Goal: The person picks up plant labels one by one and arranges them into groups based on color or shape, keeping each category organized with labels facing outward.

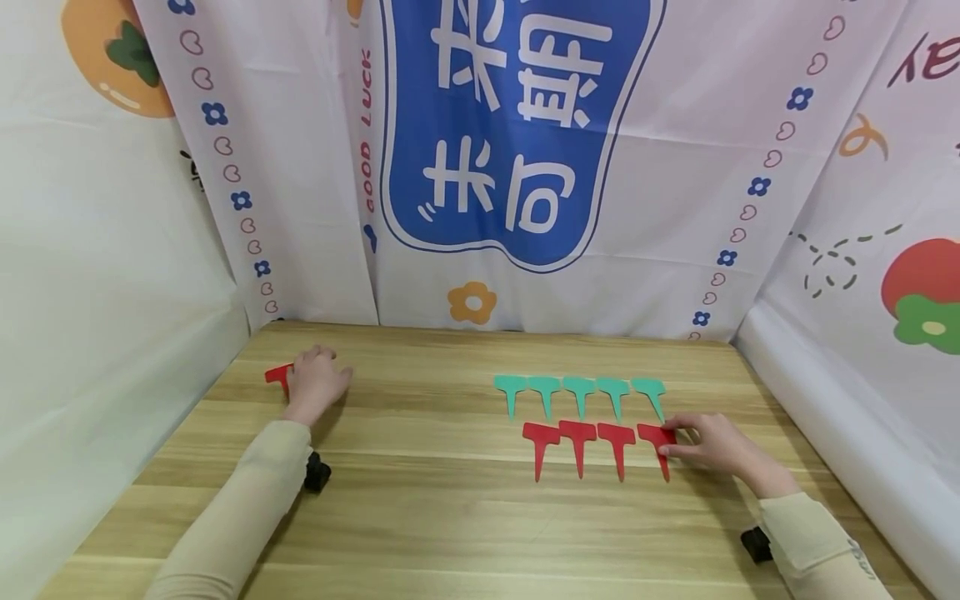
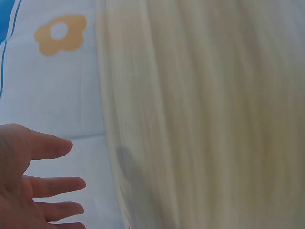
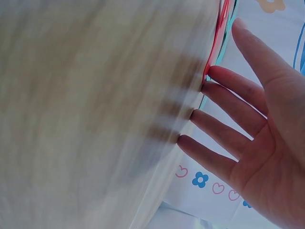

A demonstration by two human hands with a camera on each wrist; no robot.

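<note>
At the table's left side lies a red T-shaped plant label (image 1: pixel 278 375), partly covered by my left hand (image 1: pixel 318 385). That hand's fingers look spread and relaxed in the left wrist view, with nothing between them. My right hand (image 1: pixel 712 443) touches the rightmost red plant label (image 1: pixel 654 435) with its fingertips. In the right wrist view its fingers (image 3: pixel 238 98) are fairly straight, and the labels show only as thin edges. Other red labels (image 1: pixel 577 432) lie in a row to the left of it. Behind them runs a row of green labels (image 1: pixel 580 387), stems pointing toward me.
The wooden table (image 1: pixel 450 533) carries the labels. A printed white cloth (image 1: pixel 315 208) hangs along the back edge, with white cloth walls at both sides. A black block (image 1: pixel 317 473) sits at the left wrist, another (image 1: pixel 756 545) at the right.
</note>
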